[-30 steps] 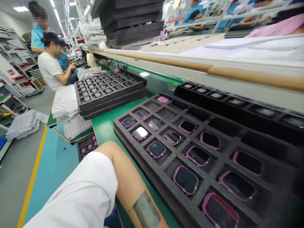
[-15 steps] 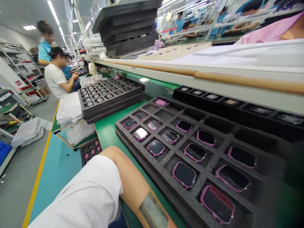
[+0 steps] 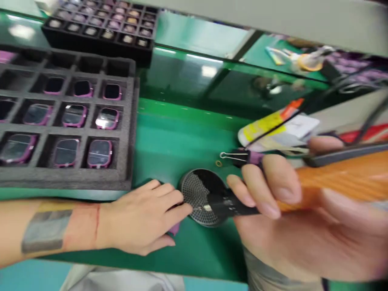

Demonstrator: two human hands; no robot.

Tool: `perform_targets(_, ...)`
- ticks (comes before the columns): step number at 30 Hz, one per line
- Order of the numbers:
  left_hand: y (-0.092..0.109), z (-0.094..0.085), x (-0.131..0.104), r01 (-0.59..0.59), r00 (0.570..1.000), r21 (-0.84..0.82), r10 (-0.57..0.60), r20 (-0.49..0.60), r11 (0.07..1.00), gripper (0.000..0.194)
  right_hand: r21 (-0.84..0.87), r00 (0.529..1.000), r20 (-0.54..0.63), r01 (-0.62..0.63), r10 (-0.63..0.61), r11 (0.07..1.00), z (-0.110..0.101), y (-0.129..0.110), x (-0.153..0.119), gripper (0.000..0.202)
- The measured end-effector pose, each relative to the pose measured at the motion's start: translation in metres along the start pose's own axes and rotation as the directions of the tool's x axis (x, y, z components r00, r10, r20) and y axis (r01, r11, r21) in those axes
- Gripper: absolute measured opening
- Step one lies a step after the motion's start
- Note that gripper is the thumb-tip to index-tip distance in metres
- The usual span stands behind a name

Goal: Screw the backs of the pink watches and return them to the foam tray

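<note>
- Orange tool (image 3: 342, 171) gripped in the right hand (image 3: 306, 230)
- Purple piece (image 3: 175, 229) pinched in the curled left hand (image 3: 139, 220)
- Round black dish (image 3: 194, 196) between the two hands

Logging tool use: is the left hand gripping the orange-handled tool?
No, the right hand grips the orange-handled tool; the left hand partly covers a purple piece.

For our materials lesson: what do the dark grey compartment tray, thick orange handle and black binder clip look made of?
Dark grey compartment tray: probably foam, walls matte and grainy. Thick orange handle: perhaps satin plastic, brightly coloured; blur leaves it open. Black binder clip: likely metal, wire arms shiny.
</note>
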State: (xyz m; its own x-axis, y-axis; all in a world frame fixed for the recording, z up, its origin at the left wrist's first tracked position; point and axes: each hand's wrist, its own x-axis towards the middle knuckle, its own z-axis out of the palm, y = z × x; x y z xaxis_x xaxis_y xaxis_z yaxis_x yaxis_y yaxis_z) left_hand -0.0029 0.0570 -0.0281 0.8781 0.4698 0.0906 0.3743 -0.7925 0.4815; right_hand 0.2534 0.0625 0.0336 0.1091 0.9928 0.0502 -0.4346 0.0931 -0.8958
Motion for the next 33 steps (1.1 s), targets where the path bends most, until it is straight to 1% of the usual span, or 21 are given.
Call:
perform_targets(2,0.006,0.002,-0.004,-0.025,1.000,-0.012,0.025,0.001,1.000,0.075,-0.009,0.992,0.103,0.069,-0.067,0.998,0.004,-0.001,-0.003,0.034)
perform_targets(4,0.012,0.003,-0.007,-0.044,0.999,0.002,0.044,-0.009,0.999,0.075,-0.052,0.974,0.162,0.169,-0.159,0.984,0.009,0.005,-0.006,0.025)
perform_targets(6,0.014,0.005,-0.008,-0.052,0.997,0.045,0.055,-0.047,0.998,0.071,-0.074,0.961,0.151,0.243,-0.230,0.967,0.012,0.012,-0.010,0.024)
perform_targets(8,0.014,0.006,-0.009,-0.070,0.994,0.080,0.077,-0.084,0.994,0.056,-0.079,0.953,0.155,0.274,-0.259,0.959,0.013,0.017,-0.014,0.024)
perform_targets(10,0.012,0.006,-0.010,-0.109,0.989,0.085,0.116,-0.087,0.990,0.037,-0.082,0.950,0.172,0.276,-0.259,0.958,0.013,0.020,-0.017,0.020)
perform_targets(12,0.011,0.003,-0.013,-0.162,0.984,0.066,0.166,-0.070,0.985,0.028,-0.088,0.951,0.185,0.265,-0.246,0.960,0.012,0.021,-0.019,0.019)
perform_targets(14,0.011,-0.001,-0.016,-0.203,0.976,0.052,0.206,-0.067,0.978,0.029,-0.096,0.951,0.191,0.266,-0.244,0.959,0.012,0.022,-0.018,0.020)
perform_targets(16,0.012,-0.002,-0.018,-0.207,0.973,0.060,0.212,-0.095,0.977,0.031,-0.101,0.948,0.197,0.272,-0.249,0.957,0.012,0.024,-0.016,0.022)
perform_targets(20,0.014,0.001,-0.022,-0.141,0.973,0.134,0.163,-0.165,0.981,0.028,-0.115,0.948,0.201,0.272,-0.246,0.955,0.010,0.029,-0.014,0.022)
perform_targets(24,0.015,0.004,-0.023,-0.117,0.977,0.140,0.139,-0.160,0.983,0.035,-0.145,0.954,0.193,0.261,-0.231,0.954,0.009,0.029,-0.015,0.023)
perform_targets(28,0.014,0.003,-0.024,-0.095,0.980,0.129,0.115,-0.160,0.987,0.034,-0.169,0.954,0.206,0.255,-0.219,0.952,0.009,0.028,-0.016,0.022)
perform_targets(33,0.015,-0.001,-0.022,-0.087,0.977,0.147,0.114,-0.180,0.985,0.034,-0.199,0.940,0.273,0.263,-0.204,0.944,0.009,0.029,-0.014,0.017)
